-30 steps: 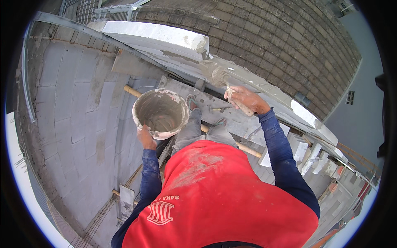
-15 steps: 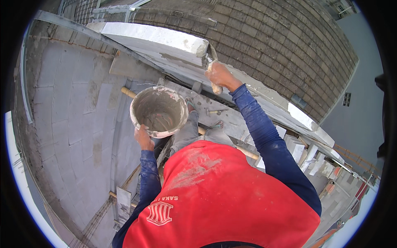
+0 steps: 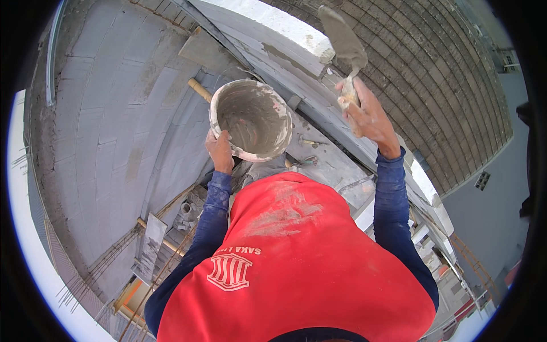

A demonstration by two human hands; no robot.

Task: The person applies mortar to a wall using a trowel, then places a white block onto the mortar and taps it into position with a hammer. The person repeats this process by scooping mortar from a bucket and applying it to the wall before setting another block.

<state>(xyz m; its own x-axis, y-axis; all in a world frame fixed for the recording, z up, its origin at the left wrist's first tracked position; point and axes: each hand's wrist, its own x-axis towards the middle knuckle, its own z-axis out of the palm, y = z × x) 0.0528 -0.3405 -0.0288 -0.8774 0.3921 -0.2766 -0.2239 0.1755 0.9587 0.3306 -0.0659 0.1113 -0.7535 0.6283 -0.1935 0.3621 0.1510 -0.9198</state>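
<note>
My left hand (image 3: 221,151) grips the near left rim of a round bucket (image 3: 214,117), tilted so its inside shows. Wet grey mortar (image 3: 250,122) coats the bucket's walls and lies at its bottom. Off to the right, my right hand (image 3: 369,117) is closed round the handle of a trowel (image 3: 343,43). The trowel's blade points up and away, smeared with mortar, above the end of a white block (image 3: 285,25) on top of the wall. Part of the handle is hidden by my fingers.
A tiled roof (image 3: 433,85) slopes beyond the block wall (image 3: 268,57). Below me a plank platform (image 3: 336,162) carries a hammer (image 3: 312,142). A wooden pole (image 3: 199,90) juts out beside the bucket. Another grey block wall (image 3: 108,137) stands at left.
The trowel has come up from beside the block's end, its blade now in full view. My view has shifted, and the bucket appears farther right and higher, still in my left hand.
</note>
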